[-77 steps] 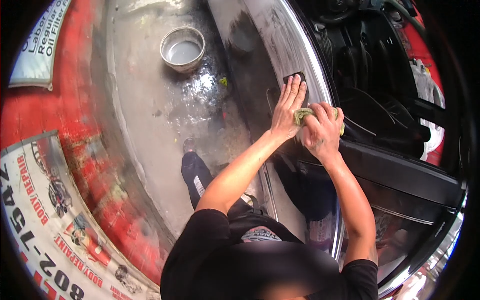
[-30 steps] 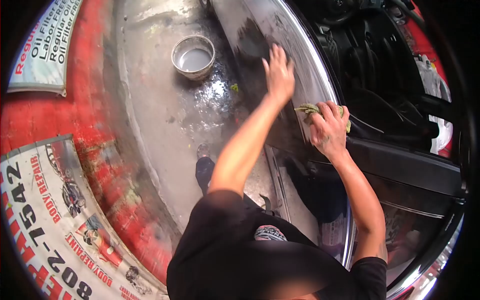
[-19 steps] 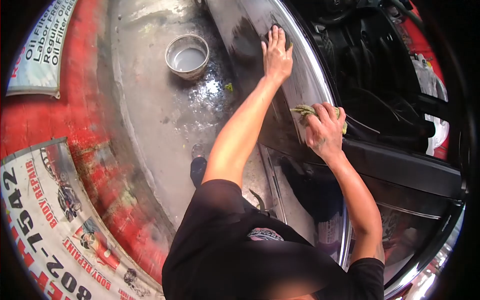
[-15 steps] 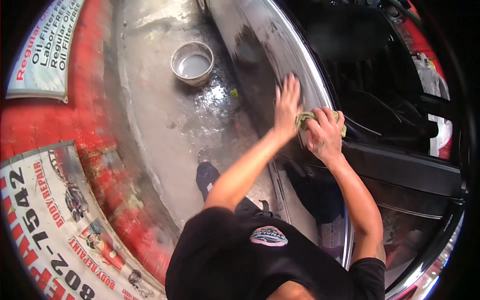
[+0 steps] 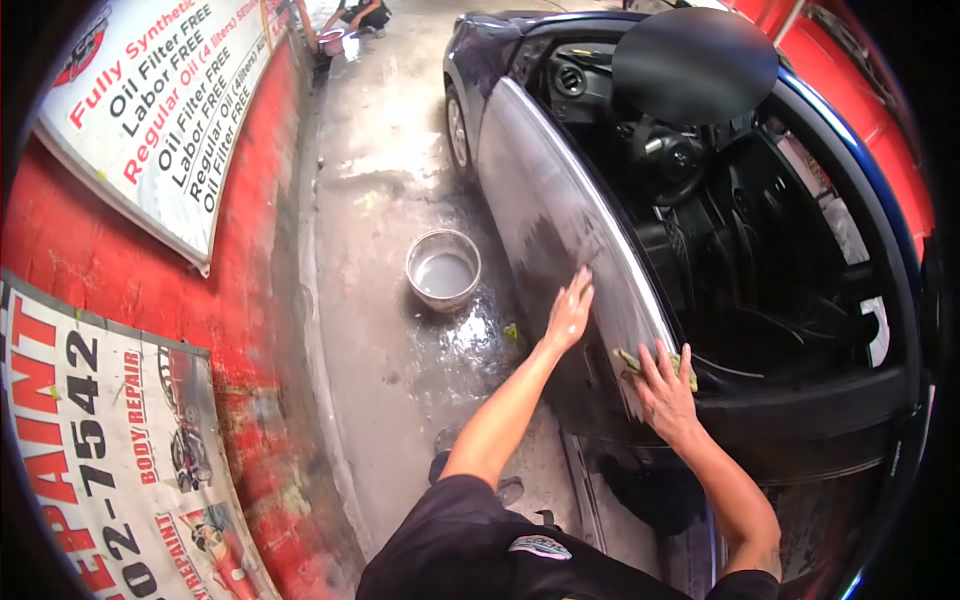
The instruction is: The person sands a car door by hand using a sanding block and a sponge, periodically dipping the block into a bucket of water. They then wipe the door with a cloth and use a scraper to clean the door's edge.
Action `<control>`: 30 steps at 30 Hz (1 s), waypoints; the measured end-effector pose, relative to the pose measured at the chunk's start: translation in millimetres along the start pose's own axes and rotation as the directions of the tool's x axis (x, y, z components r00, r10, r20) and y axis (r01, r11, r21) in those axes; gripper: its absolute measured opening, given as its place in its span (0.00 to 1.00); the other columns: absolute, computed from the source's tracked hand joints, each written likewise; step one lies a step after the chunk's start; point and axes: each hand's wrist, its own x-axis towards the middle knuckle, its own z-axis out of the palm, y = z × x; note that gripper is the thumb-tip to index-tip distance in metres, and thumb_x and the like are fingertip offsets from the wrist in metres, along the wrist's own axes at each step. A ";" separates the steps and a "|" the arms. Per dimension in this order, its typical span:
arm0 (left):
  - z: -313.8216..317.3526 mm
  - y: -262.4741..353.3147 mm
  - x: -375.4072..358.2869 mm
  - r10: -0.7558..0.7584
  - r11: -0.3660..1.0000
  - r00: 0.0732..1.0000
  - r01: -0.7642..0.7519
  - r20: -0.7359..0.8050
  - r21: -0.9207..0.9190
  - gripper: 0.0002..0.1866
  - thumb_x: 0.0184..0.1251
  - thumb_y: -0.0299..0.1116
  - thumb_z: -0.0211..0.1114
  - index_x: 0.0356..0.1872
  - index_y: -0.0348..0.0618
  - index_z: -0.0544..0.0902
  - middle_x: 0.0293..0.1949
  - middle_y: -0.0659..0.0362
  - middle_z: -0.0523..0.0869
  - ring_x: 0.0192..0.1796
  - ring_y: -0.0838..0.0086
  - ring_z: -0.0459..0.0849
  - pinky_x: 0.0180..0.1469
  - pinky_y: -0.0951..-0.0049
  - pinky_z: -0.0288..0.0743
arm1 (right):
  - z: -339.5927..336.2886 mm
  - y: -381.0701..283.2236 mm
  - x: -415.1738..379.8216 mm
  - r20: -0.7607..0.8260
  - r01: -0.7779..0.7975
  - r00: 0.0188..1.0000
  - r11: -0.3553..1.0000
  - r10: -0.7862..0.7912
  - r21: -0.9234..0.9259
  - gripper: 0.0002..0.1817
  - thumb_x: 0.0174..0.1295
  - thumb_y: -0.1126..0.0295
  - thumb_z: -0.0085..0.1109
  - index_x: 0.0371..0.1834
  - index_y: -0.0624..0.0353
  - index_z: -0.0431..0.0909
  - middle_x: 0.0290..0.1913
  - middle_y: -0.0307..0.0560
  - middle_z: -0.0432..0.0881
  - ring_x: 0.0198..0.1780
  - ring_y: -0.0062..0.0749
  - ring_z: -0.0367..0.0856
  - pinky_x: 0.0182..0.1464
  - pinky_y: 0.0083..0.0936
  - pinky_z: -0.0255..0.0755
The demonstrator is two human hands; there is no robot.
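My left hand (image 5: pixel 570 312) lies with fingers stretched out against the outer skin of the car door (image 5: pixel 545 215), whose dull grey surface has wet, dark patches. I see nothing in that hand. Farther back along the top edge of the door, my right hand (image 5: pixel 667 400) presses a yellow-green cloth (image 5: pixel 627 362) down, with the fingers over it. Part of the cloth sticks out on both sides of the fingers. The palm side of each hand is hidden.
A bucket of cloudy water (image 5: pixel 443 275) stands on the wet floor (image 5: pixel 375 340) left of the door. Banners (image 5: pixel 160 120) hang on the red wall (image 5: pixel 240 250). A steering wheel (image 5: pixel 672 165) shows inside the car. Another person (image 5: pixel 365 15) crouches far off near a second bucket (image 5: pixel 331 42).
The view has tilted up, bringing the car's front and the far person in. My right hand's fingers have straightened over the cloth. The left hand stays on the door panel.
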 end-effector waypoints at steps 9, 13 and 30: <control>-183.6 -367.1 -431.1 -0.099 0.457 0.936 0.345 -0.338 0.820 0.18 0.85 0.39 0.58 0.57 0.37 0.88 0.47 0.48 0.91 0.52 0.56 0.88 0.59 0.55 0.82 | 75.9 68.4 153.7 0.085 0.295 0.951 0.955 -0.297 0.036 0.15 0.70 0.64 0.59 0.50 0.58 0.91 0.77 0.54 0.76 0.87 0.52 0.61 0.90 0.63 0.44; -298.2 -253.8 -624.4 -0.656 0.270 0.119 0.959 -0.745 -0.085 0.17 0.82 0.35 0.59 0.52 0.29 0.89 0.47 0.39 0.92 0.52 0.45 0.90 0.58 0.52 0.81 | 135.9 96.9 264.1 0.075 0.319 0.945 0.948 -0.319 0.004 0.17 0.65 0.63 0.64 0.55 0.49 0.92 0.76 0.50 0.77 0.84 0.49 0.63 0.89 0.61 0.46; -357.2 -242.8 -625.9 -0.683 0.601 0.399 0.783 -0.613 -0.160 0.26 0.90 0.40 0.54 0.75 0.31 0.77 0.67 0.40 0.86 0.68 0.51 0.84 0.75 0.57 0.71 | 85.4 23.1 189.0 0.440 0.353 0.851 0.932 -0.286 -0.078 0.16 0.64 0.58 0.66 0.52 0.39 0.94 0.82 0.38 0.71 0.89 0.47 0.54 0.88 0.70 0.44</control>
